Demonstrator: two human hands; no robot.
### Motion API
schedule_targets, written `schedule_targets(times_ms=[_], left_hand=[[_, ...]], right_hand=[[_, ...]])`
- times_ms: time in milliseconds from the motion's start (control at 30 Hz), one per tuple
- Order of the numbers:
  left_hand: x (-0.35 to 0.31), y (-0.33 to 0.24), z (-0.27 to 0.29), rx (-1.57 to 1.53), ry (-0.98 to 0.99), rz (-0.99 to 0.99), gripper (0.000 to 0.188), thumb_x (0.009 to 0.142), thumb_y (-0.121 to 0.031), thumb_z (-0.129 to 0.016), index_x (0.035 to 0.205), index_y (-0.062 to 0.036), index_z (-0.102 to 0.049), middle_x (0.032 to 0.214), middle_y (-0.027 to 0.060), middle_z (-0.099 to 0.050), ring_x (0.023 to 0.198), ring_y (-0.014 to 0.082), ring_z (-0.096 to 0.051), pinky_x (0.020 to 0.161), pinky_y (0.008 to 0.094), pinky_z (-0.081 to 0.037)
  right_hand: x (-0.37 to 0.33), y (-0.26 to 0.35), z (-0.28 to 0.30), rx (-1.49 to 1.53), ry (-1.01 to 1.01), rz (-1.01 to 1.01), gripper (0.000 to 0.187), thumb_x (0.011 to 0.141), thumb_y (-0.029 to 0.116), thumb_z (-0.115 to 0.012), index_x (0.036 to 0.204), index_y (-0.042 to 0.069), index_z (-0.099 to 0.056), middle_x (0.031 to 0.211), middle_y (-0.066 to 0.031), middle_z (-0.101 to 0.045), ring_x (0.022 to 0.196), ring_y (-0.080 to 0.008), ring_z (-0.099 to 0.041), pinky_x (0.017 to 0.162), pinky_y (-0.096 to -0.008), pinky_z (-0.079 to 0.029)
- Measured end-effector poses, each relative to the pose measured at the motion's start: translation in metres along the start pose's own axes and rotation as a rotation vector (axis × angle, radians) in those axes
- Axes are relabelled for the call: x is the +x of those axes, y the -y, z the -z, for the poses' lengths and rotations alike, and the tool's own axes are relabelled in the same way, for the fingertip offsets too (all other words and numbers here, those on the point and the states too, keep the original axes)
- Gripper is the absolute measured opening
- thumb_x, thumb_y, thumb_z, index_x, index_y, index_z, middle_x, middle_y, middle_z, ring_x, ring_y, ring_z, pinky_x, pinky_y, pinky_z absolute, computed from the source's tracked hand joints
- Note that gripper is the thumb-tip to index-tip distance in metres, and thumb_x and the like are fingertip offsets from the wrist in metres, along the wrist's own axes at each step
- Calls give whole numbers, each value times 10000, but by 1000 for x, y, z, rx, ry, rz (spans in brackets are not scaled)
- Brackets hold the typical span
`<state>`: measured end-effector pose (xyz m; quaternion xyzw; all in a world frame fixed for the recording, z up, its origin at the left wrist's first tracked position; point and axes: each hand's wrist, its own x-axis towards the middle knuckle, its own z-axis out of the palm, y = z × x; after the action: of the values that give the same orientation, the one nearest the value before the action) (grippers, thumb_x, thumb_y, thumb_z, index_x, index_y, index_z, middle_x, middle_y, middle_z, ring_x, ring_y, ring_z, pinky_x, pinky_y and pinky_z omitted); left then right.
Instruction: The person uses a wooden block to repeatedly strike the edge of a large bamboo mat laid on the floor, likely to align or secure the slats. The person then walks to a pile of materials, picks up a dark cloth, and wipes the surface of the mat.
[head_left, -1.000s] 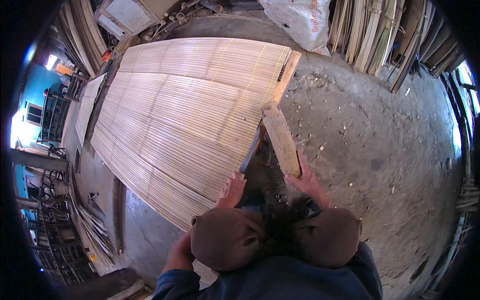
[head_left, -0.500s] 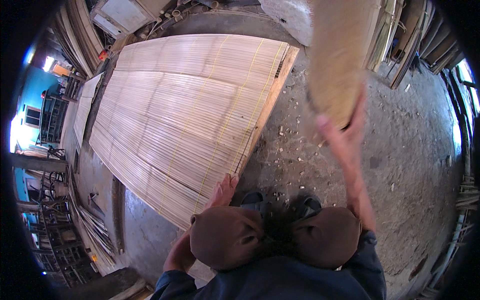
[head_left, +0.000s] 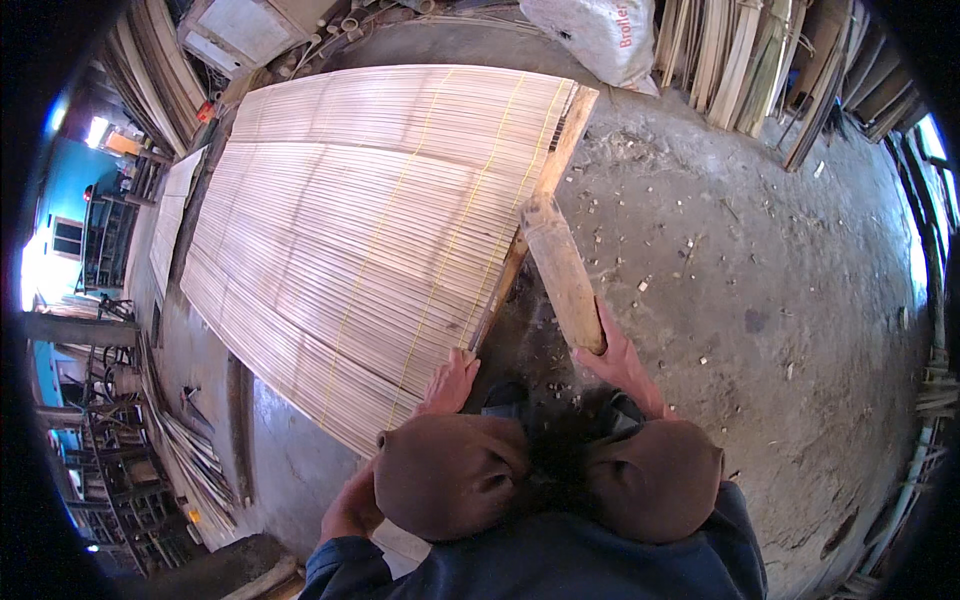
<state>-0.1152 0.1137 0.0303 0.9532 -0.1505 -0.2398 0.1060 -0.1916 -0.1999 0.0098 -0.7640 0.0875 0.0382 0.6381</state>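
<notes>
A wide mat of pale, thin slats (head_left: 320,220), laced with yellow cords, lies slanting on my left. My left hand (head_left: 450,382) is at its near right corner, fingers bent over the slat ends. A wooden beam (head_left: 567,140) runs along the mat's right edge. My right hand (head_left: 622,362) grips the near end of a thick length of bamboo (head_left: 562,270). The bamboo's far end, with a darker node band, meets the mat's right edge and the beam, about midway along. Part of the beam is hidden behind the bamboo.
Small wood chips (head_left: 642,286) are scattered over the concrete floor (head_left: 780,300). A white sack (head_left: 590,40) and upright bamboo strips (head_left: 735,60) stand at the back right. Split strips (head_left: 190,450) lie at the left. My knees (head_left: 450,478) are bent below the mat's corner.
My right hand has swung the bamboo down and left from a raised, blurred position to the mat's right edge. My left hand remains at the near corner.
</notes>
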Motion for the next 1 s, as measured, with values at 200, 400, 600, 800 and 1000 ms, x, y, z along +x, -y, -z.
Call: schedule_targets(times_ms=[200, 400, 600, 800, 1000], left_hand=[[11, -12, -26, -102, -103, 23, 396, 953, -416, -516, 1064, -45, -432, 861, 295, -633, 847, 498, -610, 698, 592, -462], [-12, 23, -29, -198, -310, -152, 391, 958, -418, -507, 977, -30, -465, 730, 308, -590, 781, 516, -585, 652, 592, -428], [-24, 29, -27, 80, -218, -204, 307, 944, -376, -545, 1023, -85, -490, 1044, 248, -595, 978, 415, -588, 771, 517, -440], [-29, 17, 4, 84, 2, -169, 384, 962, -375, -487, 1238, -118, -414, 1269, 207, -467, 1171, 366, -473, 937, 512, -359], [-42, -9, 34, 263, 177, -181, 530, 980, -373, -429, 1453, -151, -338, 1494, 166, -339, 1363, 317, -357, 1103, 508, -277]], right_hand=[[-7, -35, -1, 119, -84, -55, 898, 820, 206, -712, 1508, 28, -165, 1372, -208, -475, 1254, -266, -491, 1013, -379, -414], [11, 5, -23, 290, -65, -97, 918, 793, 224, -739, 1505, 34, -190, 1368, -182, -486, 1247, -265, -483, 1007, -397, -422], [31, 157, 36, 183, -272, 171, 912, 797, 219, -730, 1503, 25, -185, 1424, -166, -423, 1257, -258, -468, 1053, -392, -391], [43, 191, 62, 101, -686, 634, 911, 803, 301, -735, 1491, 21, -208, 1357, -171, -463, 1240, -262, -478, 1035, -406, -398], [-3, 18, -6, -345, 148, -34, 906, 820, 291, -726, 1497, 13, -192, 1348, -244, -490, 1255, -296, -502, 1018, -412, -404]])
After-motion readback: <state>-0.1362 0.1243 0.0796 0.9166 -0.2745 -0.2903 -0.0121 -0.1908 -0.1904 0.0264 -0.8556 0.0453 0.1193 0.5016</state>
